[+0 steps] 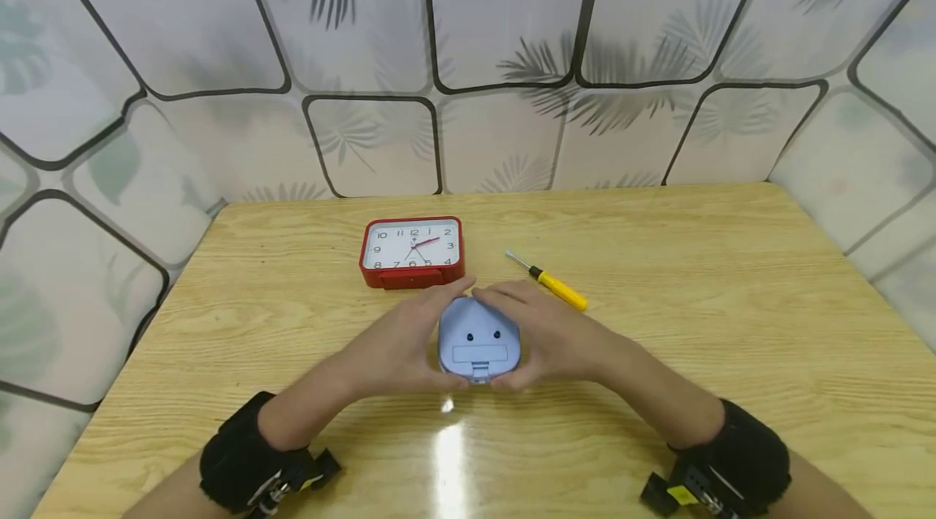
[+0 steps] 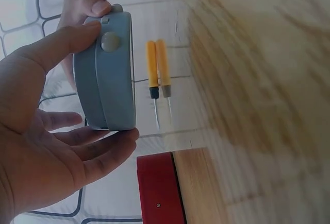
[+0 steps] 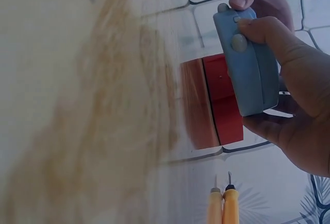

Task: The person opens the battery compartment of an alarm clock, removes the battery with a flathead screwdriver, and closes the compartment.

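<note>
Black wrist straps point(image 1: 232, 446) up front, nearest the head camera, one per arm. Past those, blue case point(image 1: 478, 317), held between both hands over the middle of the desk point(image 1: 702, 275); judging by the wrist views, lifted just clear of the surface. Gripped from both sides by left hand point(image 1: 409, 340) and right hand point(image 1: 552, 332): thumbs at the near edge, fingers round the far one.

Progress, as far as visible: case in hand, two-sided grip set. Not opened up: rectangular panel point(image 1: 479, 353) in place, latch point(image 1: 479, 368) apparently fastened.

Looks: pale blue, rounded square, fairly thick, seam round the side. Two small dark round spots on top, holes or knobs, can't tell. Pale domed knobs point(image 2: 110, 42) on the near edge, small button between. Probably a small clock, face down.

Outward: red clock point(image 1: 413, 251) just beyond left fingertips, dial up, apart from case. Yellow-handled screwdriver point(image 1: 560, 289) near the right hand, unheld, tip pointing away and leftward. Behind the desk, leaf-print backdrop point(image 1: 373, 137).
</note>
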The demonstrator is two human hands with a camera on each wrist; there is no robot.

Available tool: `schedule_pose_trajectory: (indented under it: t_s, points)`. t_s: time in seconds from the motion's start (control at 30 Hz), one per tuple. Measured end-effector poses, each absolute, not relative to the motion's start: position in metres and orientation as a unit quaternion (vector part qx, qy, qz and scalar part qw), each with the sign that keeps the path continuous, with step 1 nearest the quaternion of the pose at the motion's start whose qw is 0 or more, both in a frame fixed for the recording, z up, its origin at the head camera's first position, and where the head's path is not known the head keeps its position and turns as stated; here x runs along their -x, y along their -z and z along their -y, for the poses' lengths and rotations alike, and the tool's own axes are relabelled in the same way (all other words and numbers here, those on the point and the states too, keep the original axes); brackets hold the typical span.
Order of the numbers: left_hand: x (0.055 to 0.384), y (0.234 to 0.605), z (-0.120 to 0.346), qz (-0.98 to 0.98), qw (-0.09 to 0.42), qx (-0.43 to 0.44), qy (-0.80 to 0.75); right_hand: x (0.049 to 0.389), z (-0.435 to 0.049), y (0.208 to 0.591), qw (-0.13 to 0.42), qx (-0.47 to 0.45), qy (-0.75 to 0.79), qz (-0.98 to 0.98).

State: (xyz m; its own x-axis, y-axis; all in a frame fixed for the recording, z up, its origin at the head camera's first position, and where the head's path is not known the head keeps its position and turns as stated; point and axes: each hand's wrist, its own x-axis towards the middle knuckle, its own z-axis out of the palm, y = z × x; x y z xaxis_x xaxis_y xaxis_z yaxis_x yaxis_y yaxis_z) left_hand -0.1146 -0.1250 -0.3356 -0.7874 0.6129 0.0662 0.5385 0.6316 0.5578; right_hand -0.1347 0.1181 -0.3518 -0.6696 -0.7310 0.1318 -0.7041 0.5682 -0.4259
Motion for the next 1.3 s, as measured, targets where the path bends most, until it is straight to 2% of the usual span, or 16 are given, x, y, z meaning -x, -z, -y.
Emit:
schedule_pose_trajectory:
  t_s: [0.5, 1.3]
  points:
    - [0.1112, 0.3414, 0.1187, -0.922, 0.107, -0.302, -0.217, 0.1335, -0.1187, 0.3562, 0.131, 0.401, 0.226, -0.878]
    - [0.1164, 0.3389, 0.1274, -0.904, 0.156, -0.339, -0.209, 0.1317, -0.1173, 0.355, 0.146, 0.409, 0.201, -0.878]
